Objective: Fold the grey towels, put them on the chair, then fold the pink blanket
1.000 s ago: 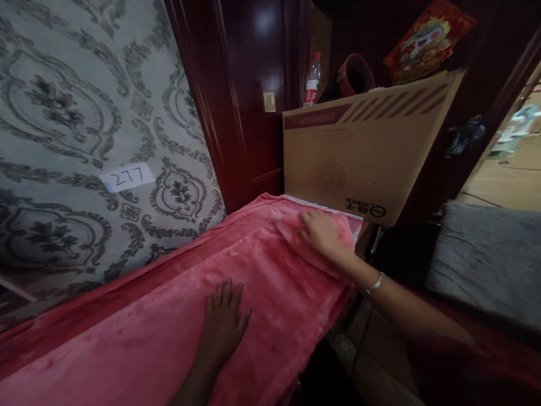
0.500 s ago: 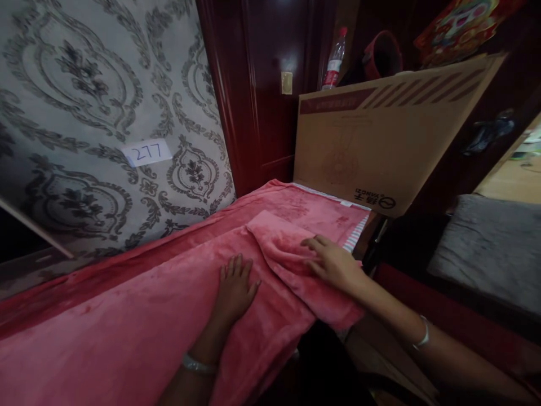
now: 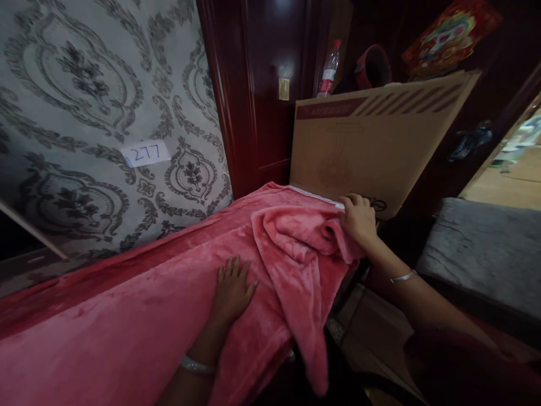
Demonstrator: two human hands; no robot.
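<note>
A pink plush blanket (image 3: pixel 139 327) is spread over a long surface in front of me. My left hand (image 3: pixel 233 286) lies flat on it with fingers extended, pressing the fabric. At the blanket's far right end, near its pale edge, my right hand (image 3: pixel 359 221) is closed on the cloth, its fingers curled; the thumb side is partly hidden. Between the two hands a folded-over part (image 3: pixel 291 242) of the blanket is bunched and creased, and one corner (image 3: pixel 315 361) droops over the near side. Each wrist carries a silver bracelet.
A large cardboard box (image 3: pixel 363 146) stands just beyond the blanket's far end, with a plastic bottle (image 3: pixel 328 70) behind its top edge. A patterned wall (image 3: pixel 105 101) runs along the left. To the right is a grey plush-covered seat (image 3: pixel 482 254).
My right hand has moved away from me to the blanket's far right edge, pulling the folded part into a bunch. A corner now hangs lower. My left hand has stayed put.
</note>
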